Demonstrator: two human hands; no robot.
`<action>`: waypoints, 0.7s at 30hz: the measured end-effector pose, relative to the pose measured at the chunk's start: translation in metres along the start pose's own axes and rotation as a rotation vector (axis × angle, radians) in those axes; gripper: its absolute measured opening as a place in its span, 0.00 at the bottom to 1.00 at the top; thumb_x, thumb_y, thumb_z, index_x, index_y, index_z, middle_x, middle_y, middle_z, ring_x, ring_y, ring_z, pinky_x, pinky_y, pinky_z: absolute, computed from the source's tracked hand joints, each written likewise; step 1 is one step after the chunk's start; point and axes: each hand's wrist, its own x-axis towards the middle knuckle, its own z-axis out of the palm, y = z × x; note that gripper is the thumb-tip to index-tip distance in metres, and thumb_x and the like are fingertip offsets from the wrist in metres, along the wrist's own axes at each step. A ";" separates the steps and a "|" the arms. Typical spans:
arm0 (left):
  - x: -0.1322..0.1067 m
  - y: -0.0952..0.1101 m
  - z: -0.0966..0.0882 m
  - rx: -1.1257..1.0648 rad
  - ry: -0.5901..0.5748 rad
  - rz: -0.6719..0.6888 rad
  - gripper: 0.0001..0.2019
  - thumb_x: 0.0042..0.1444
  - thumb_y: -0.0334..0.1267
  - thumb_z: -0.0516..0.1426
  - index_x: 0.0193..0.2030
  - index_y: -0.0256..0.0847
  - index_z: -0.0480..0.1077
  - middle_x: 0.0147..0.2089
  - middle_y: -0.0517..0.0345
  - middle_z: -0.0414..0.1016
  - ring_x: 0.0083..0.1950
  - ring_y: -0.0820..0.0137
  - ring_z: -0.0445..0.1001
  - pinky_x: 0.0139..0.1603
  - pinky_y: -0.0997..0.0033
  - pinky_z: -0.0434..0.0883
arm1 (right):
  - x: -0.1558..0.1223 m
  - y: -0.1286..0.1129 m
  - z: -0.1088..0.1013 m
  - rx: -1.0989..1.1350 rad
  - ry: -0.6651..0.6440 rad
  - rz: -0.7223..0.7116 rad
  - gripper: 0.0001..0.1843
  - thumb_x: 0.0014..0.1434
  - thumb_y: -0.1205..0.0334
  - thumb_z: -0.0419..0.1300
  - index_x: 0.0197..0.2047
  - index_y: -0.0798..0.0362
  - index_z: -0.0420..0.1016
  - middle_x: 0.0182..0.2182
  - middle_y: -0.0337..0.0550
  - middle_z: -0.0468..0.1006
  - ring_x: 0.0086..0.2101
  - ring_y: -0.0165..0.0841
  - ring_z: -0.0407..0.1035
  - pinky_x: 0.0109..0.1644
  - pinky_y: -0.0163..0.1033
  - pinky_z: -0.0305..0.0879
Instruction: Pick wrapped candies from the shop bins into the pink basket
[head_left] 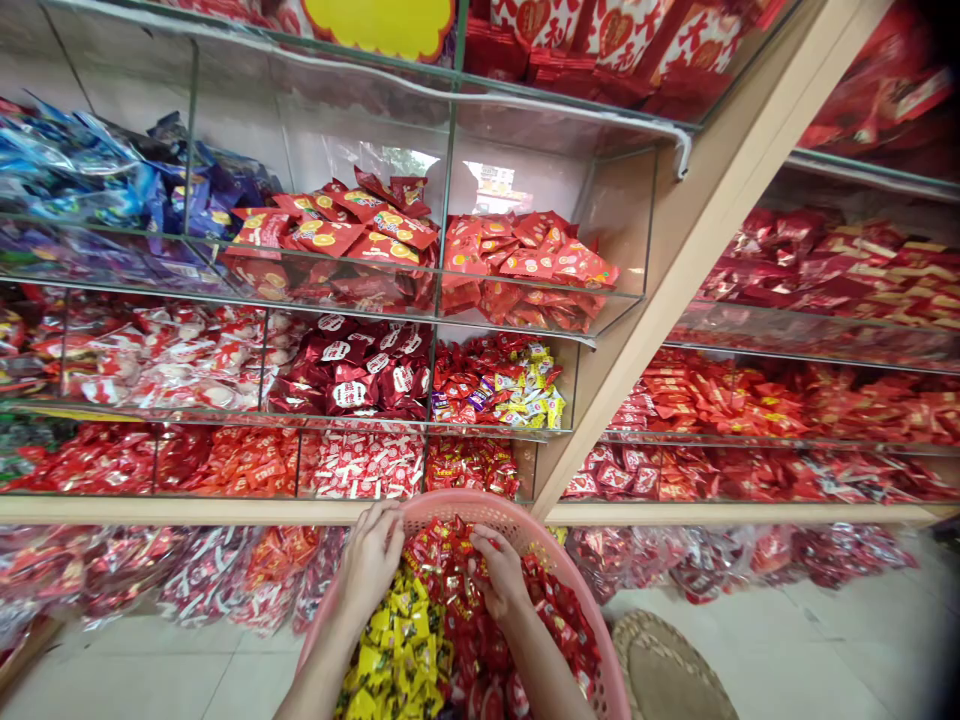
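Observation:
A pink plastic basket with a perforated wall stands in front of me, filled with wrapped candies. My left hand is at its far left rim, fingers curled over the edge. Inside, my right hand is among shiny red-wrapped candies, its thumb and fingers bent around some of them. Yellow-wrapped candies fill the left side of the basket, beneath my left forearm. More dark red candies lie to the right of my right wrist.
Glass-fronted shelves hold sorted candies, including red orange-print packets and maroon packets. A wooden upright divides the shelving. Bagged candies sit below the bottom shelf. A round woven-edged stool stands right of the basket.

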 end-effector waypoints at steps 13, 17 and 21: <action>0.000 0.000 0.000 -0.002 -0.034 -0.023 0.11 0.58 0.37 0.47 0.40 0.44 0.69 0.48 0.56 0.72 0.51 0.65 0.68 0.51 0.64 0.66 | 0.004 -0.008 0.000 -0.126 0.035 -0.282 0.16 0.37 0.59 0.68 0.31 0.53 0.71 0.27 0.35 0.71 0.21 0.25 0.61 0.19 0.31 0.61; 0.000 -0.001 0.000 0.004 -0.022 -0.016 0.10 0.57 0.37 0.48 0.39 0.44 0.70 0.47 0.56 0.72 0.50 0.65 0.69 0.51 0.64 0.67 | 0.005 -0.004 -0.006 -0.188 0.049 -0.307 0.16 0.38 0.57 0.67 0.31 0.53 0.72 0.32 0.38 0.72 0.25 0.27 0.62 0.20 0.31 0.63; 0.000 0.000 0.000 0.005 -0.016 -0.006 0.10 0.57 0.36 0.48 0.39 0.44 0.70 0.47 0.56 0.72 0.50 0.65 0.68 0.51 0.64 0.67 | 0.009 0.002 -0.008 -0.212 0.024 -0.299 0.16 0.39 0.55 0.66 0.32 0.53 0.71 0.29 0.37 0.71 0.25 0.27 0.61 0.21 0.32 0.64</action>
